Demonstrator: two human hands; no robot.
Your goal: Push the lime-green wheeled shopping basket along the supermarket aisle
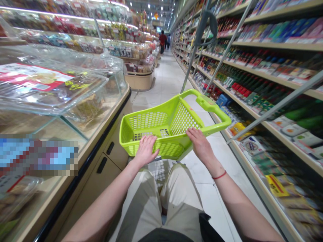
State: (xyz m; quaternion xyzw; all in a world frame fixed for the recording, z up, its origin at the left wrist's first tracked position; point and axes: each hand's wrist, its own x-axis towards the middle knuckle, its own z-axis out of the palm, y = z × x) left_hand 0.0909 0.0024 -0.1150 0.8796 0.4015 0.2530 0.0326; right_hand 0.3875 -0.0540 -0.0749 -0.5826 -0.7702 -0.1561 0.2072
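In front of my knees is a lime-green plastic shopping cart point(171, 150) with perforated walls and a looped handle on its right end. No goods show inside its basket. My left hand point(146, 148) has its fingers over the near rim, with the thumb on the outer side. Closer to the handle end, my right hand point(200, 143) is curled over the same rim. A red cord circles the right wrist. The fingertips of both hands are partly hidden behind the rim.
On the left stands a wooden display counter point(111, 126) with glass dividers and clear plastic packs point(85, 87). Stocked shelves point(285, 47) with slanting metal bars line the right. A tiled aisle point(165, 67) runs ahead between them, with people point(162, 40) far down it.
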